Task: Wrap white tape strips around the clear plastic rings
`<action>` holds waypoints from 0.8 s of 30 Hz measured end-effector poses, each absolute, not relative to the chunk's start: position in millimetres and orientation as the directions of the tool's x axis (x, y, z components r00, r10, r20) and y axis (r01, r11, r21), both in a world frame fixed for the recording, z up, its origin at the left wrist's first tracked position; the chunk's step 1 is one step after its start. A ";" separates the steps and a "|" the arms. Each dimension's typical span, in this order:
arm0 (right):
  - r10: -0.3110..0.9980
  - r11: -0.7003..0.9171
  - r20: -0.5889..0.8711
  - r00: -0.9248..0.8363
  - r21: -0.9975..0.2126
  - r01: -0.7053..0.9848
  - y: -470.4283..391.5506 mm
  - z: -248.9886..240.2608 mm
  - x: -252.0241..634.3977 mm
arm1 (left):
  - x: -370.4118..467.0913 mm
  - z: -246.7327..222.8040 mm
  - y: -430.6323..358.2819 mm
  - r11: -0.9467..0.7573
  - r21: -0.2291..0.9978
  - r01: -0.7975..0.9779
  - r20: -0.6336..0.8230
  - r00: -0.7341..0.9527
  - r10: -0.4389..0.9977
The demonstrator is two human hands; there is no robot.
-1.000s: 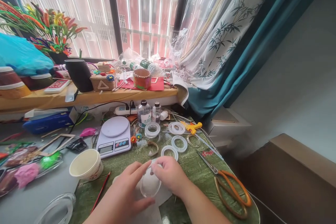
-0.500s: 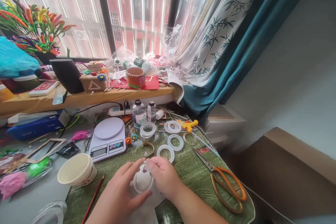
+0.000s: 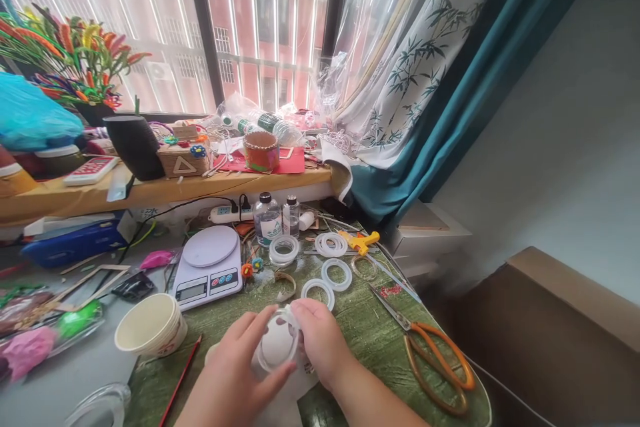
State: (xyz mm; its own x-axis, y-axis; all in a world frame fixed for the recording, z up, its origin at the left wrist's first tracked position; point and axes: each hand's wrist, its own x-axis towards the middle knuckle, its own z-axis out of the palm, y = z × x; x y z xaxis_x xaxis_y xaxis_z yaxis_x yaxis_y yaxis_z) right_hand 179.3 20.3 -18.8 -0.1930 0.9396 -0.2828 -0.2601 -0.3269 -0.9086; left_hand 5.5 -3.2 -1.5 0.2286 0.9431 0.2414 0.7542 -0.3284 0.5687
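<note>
Just above the near edge of the green table, both my hands hold a translucent white ring mold (image 3: 270, 367) tilted up. My left hand (image 3: 233, 363) grips its left side between thumb and fingers. My right hand (image 3: 321, 340) pinches the upper right of the rim, its fingertips partly hidden. A white sheet (image 3: 285, 403) lies beneath the hands. Beyond them are more pale rings: one ring (image 3: 318, 282) close by, another ring (image 3: 326, 272), a ring stack (image 3: 284, 260) and a nested set (image 3: 320, 245).
Left of my hands are a red pencil (image 3: 181, 380), stacked paper cups (image 3: 150, 327) and a kitchen scale (image 3: 209, 247). Orange-handled scissors (image 3: 425, 360) lie right, near the table edge. Behind stand a clear bottle (image 3: 267, 220), a smaller bottle (image 3: 291, 217) and a yellow glue gun (image 3: 363, 241).
The ring mold has shifted slightly right and up with my right hand and shows a thicker rim. The whole view has also slid a little.
</note>
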 end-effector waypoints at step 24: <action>0.951 -0.224 -0.211 -0.227 -0.974 -0.034 23.9 -15.5 185.3 | 4.5 -6.4 -3.2 -0.297 0.541 0.787 0.206 0.218 0.954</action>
